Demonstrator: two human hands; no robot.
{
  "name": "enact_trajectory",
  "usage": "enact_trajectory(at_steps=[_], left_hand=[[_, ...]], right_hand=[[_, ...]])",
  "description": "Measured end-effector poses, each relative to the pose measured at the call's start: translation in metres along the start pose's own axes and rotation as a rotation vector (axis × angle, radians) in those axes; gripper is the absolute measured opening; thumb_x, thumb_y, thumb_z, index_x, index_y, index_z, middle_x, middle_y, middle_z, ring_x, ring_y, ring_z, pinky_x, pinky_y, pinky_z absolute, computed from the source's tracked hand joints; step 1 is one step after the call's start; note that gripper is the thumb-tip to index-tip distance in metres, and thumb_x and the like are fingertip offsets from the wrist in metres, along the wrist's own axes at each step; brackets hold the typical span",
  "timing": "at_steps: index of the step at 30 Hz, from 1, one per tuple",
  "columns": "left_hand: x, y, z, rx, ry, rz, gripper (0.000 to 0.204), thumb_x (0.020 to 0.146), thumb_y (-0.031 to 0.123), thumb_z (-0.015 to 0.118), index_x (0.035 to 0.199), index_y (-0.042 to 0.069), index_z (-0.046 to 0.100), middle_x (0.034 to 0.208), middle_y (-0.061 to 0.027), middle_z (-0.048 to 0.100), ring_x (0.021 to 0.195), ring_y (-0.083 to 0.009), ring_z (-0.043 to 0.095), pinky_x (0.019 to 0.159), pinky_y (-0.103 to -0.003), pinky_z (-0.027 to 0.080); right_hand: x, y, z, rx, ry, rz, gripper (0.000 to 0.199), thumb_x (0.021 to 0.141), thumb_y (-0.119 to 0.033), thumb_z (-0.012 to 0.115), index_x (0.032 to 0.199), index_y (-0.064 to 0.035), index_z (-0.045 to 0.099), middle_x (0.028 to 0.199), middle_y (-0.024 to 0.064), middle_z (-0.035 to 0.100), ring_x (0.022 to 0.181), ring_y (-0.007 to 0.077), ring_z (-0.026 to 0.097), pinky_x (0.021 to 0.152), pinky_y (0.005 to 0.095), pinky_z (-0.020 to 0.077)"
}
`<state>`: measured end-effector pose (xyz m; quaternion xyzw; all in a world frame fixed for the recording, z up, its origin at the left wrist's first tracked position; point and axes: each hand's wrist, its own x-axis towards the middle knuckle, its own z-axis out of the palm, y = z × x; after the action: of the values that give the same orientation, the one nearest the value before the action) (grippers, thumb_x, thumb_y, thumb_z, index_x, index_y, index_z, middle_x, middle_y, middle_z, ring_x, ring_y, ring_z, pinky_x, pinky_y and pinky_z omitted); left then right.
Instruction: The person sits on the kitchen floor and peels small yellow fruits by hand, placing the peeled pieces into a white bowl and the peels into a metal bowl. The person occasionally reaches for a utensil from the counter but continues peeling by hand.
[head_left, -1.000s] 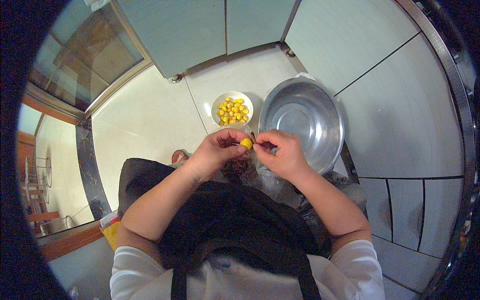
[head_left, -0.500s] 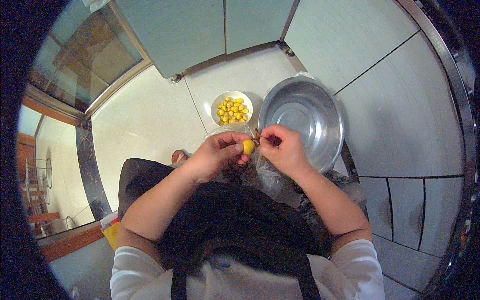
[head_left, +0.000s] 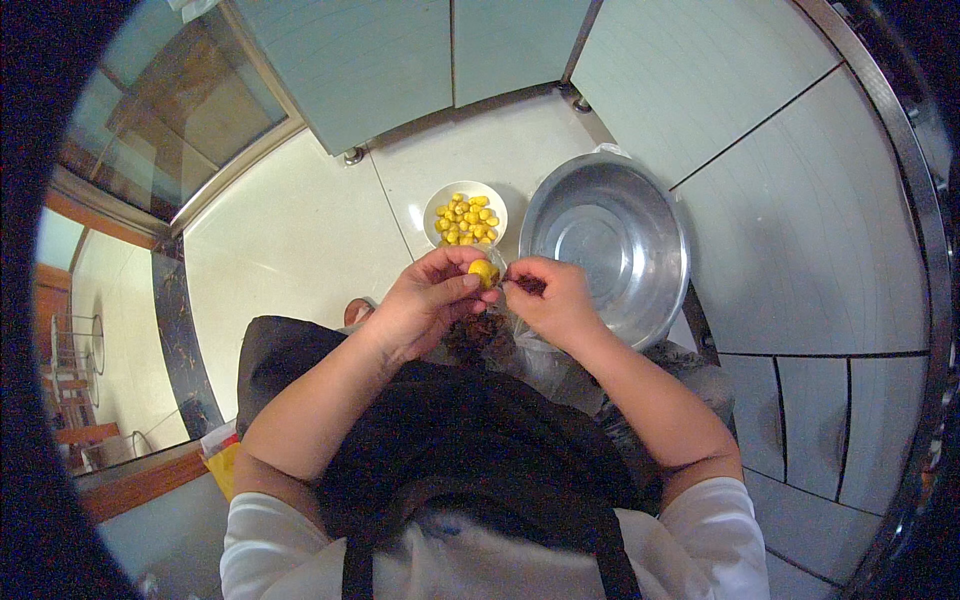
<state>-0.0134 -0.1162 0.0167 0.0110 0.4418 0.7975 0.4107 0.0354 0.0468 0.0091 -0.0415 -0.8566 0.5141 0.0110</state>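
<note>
Between the thumb and fingers of my left hand (head_left: 425, 300) is a round yellow chestnut (head_left: 482, 270), mostly peeled, with a dark patch on its right side. Close against that side, my right hand (head_left: 556, 302) is closed on a piece of dark brown chestnut shell (head_left: 528, 286). Whether the shell is still joined to the nut I cannot tell. Below both hands, dark brown shells (head_left: 482, 332) lie in a clear plastic bag (head_left: 544, 366), partly hidden by my fingers. Just beyond the hands, a white bowl (head_left: 431, 220) holds many yellow peeled chestnuts (head_left: 466, 218).
A large metal basin (head_left: 658, 205) stands to the right of the bowl on the pale tiled floor (head_left: 290, 240). Pale cabinets (head_left: 790, 210) rise at the far side and right. A glass sliding door (head_left: 190, 110) is at the far left.
The chestnut has shifted a little left and away from me and has turned, showing its dark patch. My right hand has moved slightly left and nearer to me.
</note>
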Motion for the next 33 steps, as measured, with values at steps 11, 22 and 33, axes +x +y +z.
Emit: enact_trajectory(at_steps=[11, 22, 33], left_hand=[[0.001, -0.004, 0.007, 0.467, 0.098, 0.154, 0.026, 0.07, -0.006, 0.054, 0.094, 0.003, 0.049, 0.092, -0.0065, 0.054, 0.083, -0.0144, 0.052, 0.075, -0.026, 0.043], [0.004, -0.011, 0.003, 0.469, 0.051, 0.237, 0.024, 0.07, -0.006, 0.055, 0.092, 0.002, 0.05, 0.09, -0.0049, 0.055, 0.083, -0.0117, 0.053, 0.076, -0.023, 0.043], [0.002, -0.007, 0.008, 0.418, 0.064, 0.155, 0.025, 0.07, -0.004, 0.057, 0.093, 0.002, 0.048, 0.087, -0.0044, 0.054, 0.081, -0.0115, 0.053, 0.073, -0.024, 0.044]], right_hand=[[-0.005, -0.01, -0.006, -0.011, 0.066, -0.073, 0.01, 0.066, -0.009, 0.06, 0.071, -0.0006, 0.056, 0.059, 0.0032, 0.054, 0.052, 0.0055, 0.048, 0.048, 0.0204, 0.0398], [-0.006, -0.013, -0.006, -0.092, 0.073, -0.115, 0.009, 0.064, -0.007, 0.059, 0.069, -0.0007, 0.056, 0.059, 0.008, 0.055, 0.05, 0.0106, 0.052, 0.048, 0.0226, 0.0415], [-0.006, -0.013, -0.007, -0.094, 0.089, -0.161, 0.007, 0.063, -0.005, 0.058, 0.068, -0.001, 0.055, 0.059, 0.008, 0.055, 0.051, 0.0112, 0.052, 0.048, 0.0232, 0.0413]])
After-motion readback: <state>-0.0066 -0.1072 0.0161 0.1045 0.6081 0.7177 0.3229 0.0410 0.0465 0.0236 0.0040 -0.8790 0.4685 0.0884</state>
